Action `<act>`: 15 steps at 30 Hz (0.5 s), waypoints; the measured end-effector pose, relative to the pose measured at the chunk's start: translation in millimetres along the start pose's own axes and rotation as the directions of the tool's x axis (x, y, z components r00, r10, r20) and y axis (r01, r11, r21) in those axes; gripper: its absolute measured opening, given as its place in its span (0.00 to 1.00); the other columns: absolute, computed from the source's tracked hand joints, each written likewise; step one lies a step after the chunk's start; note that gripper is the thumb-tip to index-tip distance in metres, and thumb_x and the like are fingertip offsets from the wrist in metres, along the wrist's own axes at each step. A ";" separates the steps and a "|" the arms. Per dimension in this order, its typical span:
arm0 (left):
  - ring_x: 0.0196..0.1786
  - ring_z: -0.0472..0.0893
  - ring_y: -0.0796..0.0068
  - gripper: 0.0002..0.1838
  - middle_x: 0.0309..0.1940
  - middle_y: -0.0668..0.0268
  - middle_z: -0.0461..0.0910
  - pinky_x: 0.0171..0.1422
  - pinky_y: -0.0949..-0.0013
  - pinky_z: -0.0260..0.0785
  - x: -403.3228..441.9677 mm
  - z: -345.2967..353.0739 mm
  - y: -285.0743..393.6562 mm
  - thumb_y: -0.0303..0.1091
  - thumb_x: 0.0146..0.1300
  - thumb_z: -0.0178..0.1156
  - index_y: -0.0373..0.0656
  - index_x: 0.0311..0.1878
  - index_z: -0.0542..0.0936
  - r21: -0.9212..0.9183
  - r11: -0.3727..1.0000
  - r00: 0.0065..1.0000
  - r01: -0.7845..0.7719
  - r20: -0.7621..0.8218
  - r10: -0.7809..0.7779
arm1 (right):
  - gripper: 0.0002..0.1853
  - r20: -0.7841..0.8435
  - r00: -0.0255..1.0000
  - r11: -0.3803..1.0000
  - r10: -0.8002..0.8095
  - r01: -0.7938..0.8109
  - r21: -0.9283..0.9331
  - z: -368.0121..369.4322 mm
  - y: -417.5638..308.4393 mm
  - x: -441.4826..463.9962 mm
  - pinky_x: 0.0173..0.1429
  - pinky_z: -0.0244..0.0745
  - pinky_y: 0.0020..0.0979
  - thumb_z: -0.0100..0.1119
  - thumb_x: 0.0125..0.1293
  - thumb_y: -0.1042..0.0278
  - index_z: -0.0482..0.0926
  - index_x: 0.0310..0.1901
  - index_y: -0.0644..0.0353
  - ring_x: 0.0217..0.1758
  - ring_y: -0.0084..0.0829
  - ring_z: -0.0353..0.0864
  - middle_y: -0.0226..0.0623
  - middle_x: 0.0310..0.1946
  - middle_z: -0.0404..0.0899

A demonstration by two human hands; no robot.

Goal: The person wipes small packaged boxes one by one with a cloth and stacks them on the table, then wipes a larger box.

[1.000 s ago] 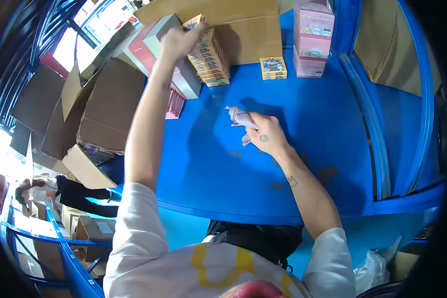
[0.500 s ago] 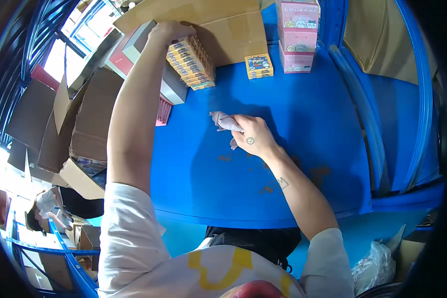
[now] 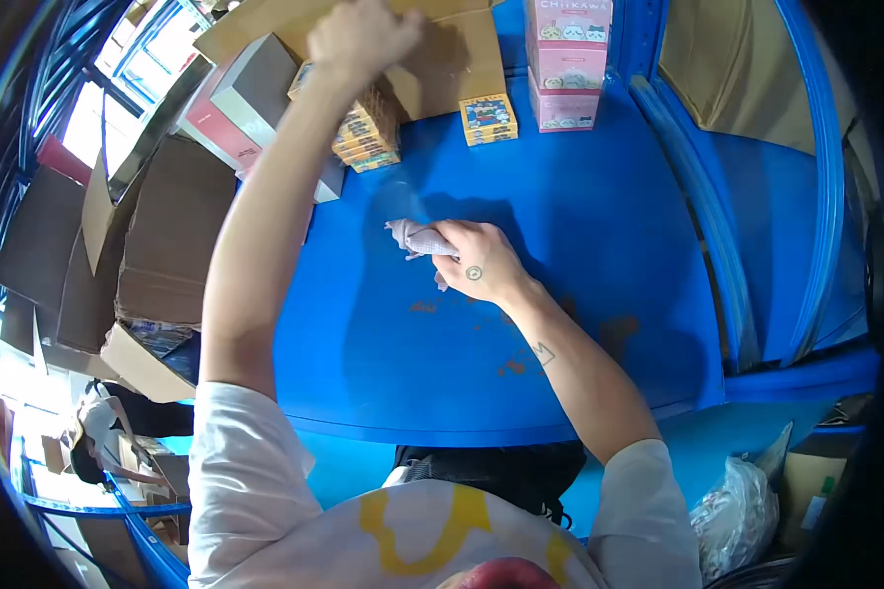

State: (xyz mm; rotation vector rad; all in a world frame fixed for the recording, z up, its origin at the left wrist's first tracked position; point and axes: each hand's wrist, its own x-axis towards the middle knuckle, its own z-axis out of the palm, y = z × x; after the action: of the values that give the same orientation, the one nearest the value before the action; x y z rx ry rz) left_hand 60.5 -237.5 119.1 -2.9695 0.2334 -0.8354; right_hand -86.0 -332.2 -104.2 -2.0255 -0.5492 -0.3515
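My right hand [image 3: 479,259] is closed around a crumpled, pale purple cloth [image 3: 419,239] over the blue shelf surface [image 3: 393,344]. Part of the cloth sticks out to the left of my fingers. My left hand [image 3: 361,41] is stretched far forward, above the stacked yellow boxes [image 3: 368,133]; motion smears its fingers, so I cannot tell whether they hold anything. My left forearm covers part of that stack. To the right of it sits a short stack of yellow boxes [image 3: 488,120]. Brown stains mark the surface near my right wrist.
Pink boxes [image 3: 567,69] stand stacked at the back right. Grey and pink boxes [image 3: 255,83] are at the back left. An opened cardboard carton [image 3: 172,231] is on the left, with another person [image 3: 98,432] beyond. Blue shelf posts [image 3: 820,196] rise at the right.
My left hand has come off the tall stack of yellow boxes and moved up and right. My right hand keeps the cloth. The whole view has shifted slightly.
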 end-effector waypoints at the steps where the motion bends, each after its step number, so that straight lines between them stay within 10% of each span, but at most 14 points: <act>1: 0.30 0.86 0.61 0.31 0.32 0.60 0.87 0.34 0.67 0.80 -5.7 15.2 1.8 0.64 0.63 0.54 0.42 0.40 0.88 -0.176 0.981 0.991 -0.080 0.094 0.098 | 0.11 -0.008 1.000 1.000 -0.015 0.015 0.000 1.3 0.1 0.4 0.28 0.79 0.34 0.64 0.56 0.76 0.81 0.41 0.62 0.26 0.41 0.85 0.44 0.33 0.87; 6: 0.29 0.85 0.61 0.35 0.42 0.55 0.86 0.34 0.70 0.80 -37.2 97.7 30.5 0.64 0.64 0.53 0.38 0.53 0.84 -0.364 0.925 0.857 0.104 0.505 0.102 | 0.13 -0.087 0.993 0.996 -0.074 0.070 -0.053 4.5 5.8 2.5 0.29 0.80 0.32 0.65 0.55 0.78 0.81 0.44 0.62 0.29 0.41 0.86 0.44 0.36 0.87; 8: 0.28 0.83 0.65 0.31 0.38 0.57 0.85 0.36 0.67 0.79 -45.5 128.4 31.7 0.63 0.63 0.58 0.40 0.48 0.85 -0.334 0.832 0.689 0.442 0.721 -0.076 | 0.14 -0.154 0.983 0.992 -0.098 0.086 -0.087 2.2 11.4 0.6 0.30 0.80 0.32 0.65 0.54 0.79 0.81 0.44 0.61 0.30 0.42 0.86 0.45 0.36 0.87; 15: 0.27 0.80 0.72 0.24 0.29 0.62 0.82 0.36 0.70 0.74 -39.9 176.7 5.6 0.57 0.61 0.65 0.42 0.40 0.83 -0.469 0.532 0.566 0.705 0.824 -0.025 | 0.16 -0.193 0.981 0.999 -0.025 0.015 -0.050 0.1 9.7 2.9 0.32 0.80 0.36 0.64 0.54 0.78 0.80 0.46 0.61 0.32 0.44 0.86 0.46 0.36 0.87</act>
State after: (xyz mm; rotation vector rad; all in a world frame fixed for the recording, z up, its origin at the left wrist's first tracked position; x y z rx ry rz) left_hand 118.3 -235.8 -52.7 -3.8981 -0.2741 0.8938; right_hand -78.5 -335.5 -110.1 -2.0060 -0.4437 -0.5728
